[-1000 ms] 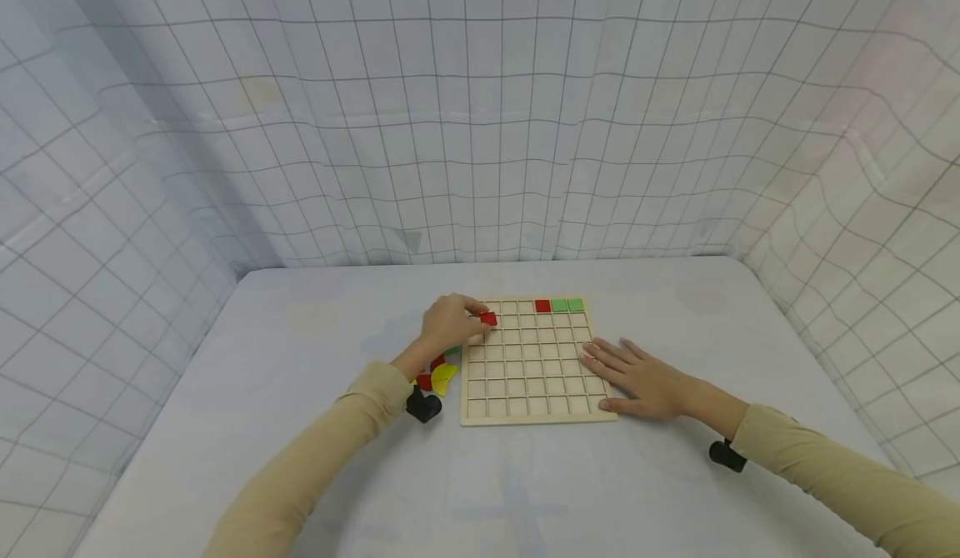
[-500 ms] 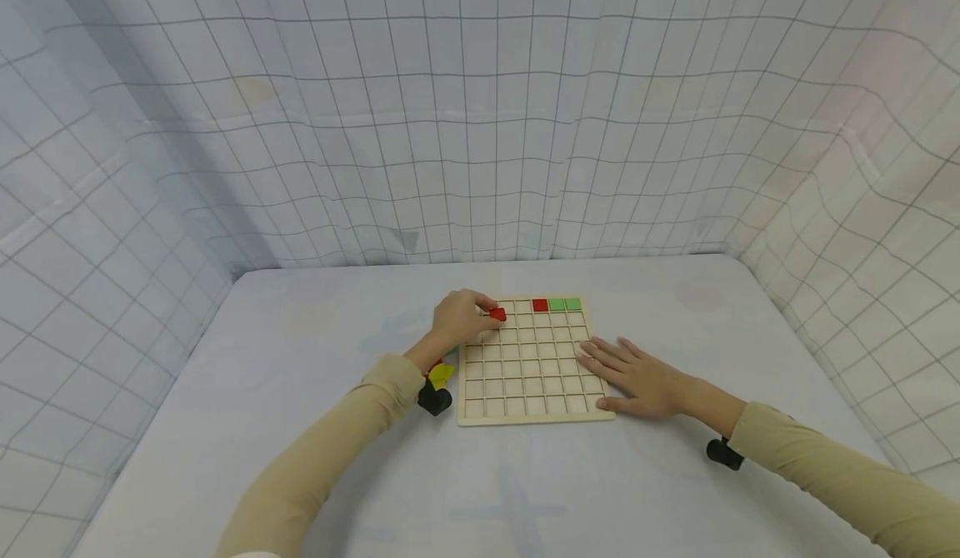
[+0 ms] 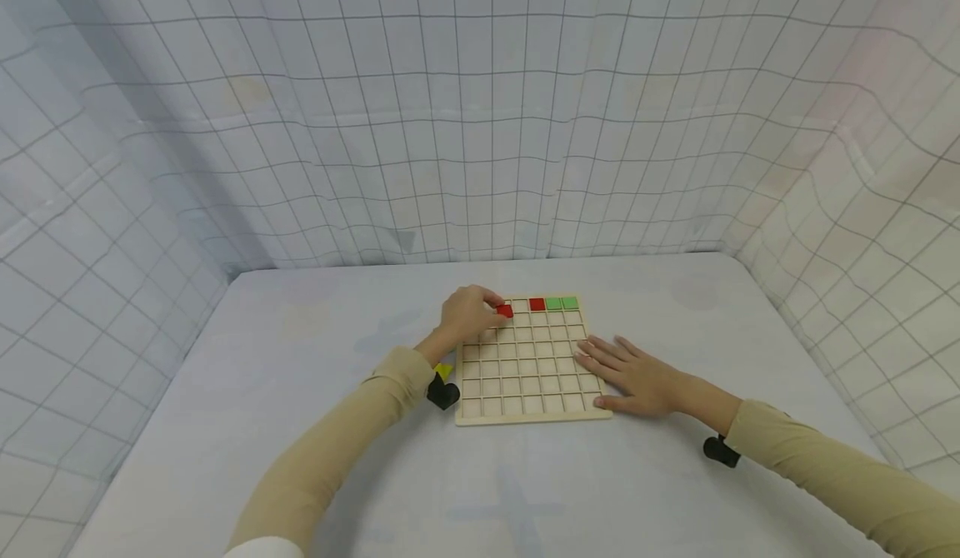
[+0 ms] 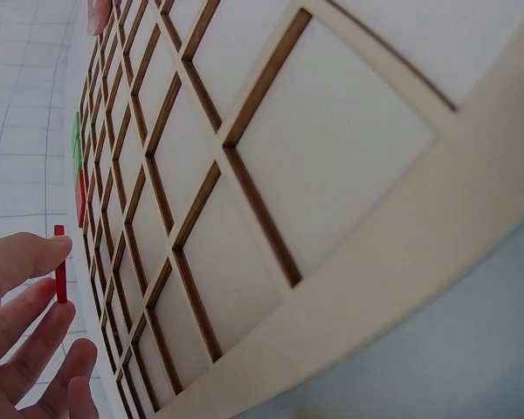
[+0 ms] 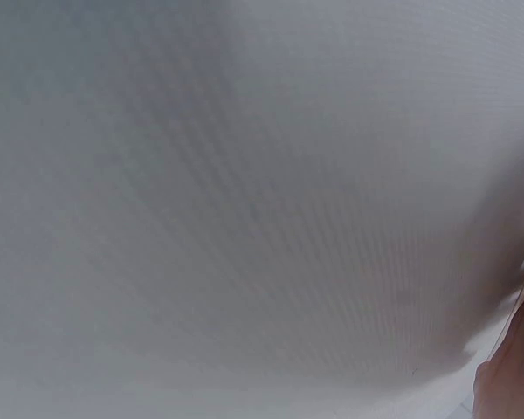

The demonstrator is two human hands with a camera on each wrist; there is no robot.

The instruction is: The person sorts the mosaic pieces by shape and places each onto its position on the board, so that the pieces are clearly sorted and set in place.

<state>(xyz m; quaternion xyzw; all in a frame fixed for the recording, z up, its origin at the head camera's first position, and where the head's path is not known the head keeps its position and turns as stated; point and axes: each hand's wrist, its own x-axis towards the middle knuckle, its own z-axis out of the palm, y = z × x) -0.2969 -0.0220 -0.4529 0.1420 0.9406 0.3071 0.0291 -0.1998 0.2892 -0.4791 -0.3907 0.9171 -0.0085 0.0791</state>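
My left hand pinches a thin red square tile between thumb and fingertips, over the far left part of a pale wooden grid board. In the left wrist view the tile appears edge-on, above the board's surface. Another red tile lies in the board's far row, followed by two green tiles toward the far right corner. Fingers spread, my right hand rests on the board's right edge. The right wrist view holds mostly white cloth, with a bit of that hand at the lower right.
Part of a yellow piece shows left of the board, beside the black wrist camera; the left arm covers what lies around it. White cloth covers the table. Grid-patterned curtains hang behind and at both sides.
My left hand has carried the red tile rightward and slightly away along the board's far side. Its forearm now hides more of the loose pieces. The right hand stays on the board.
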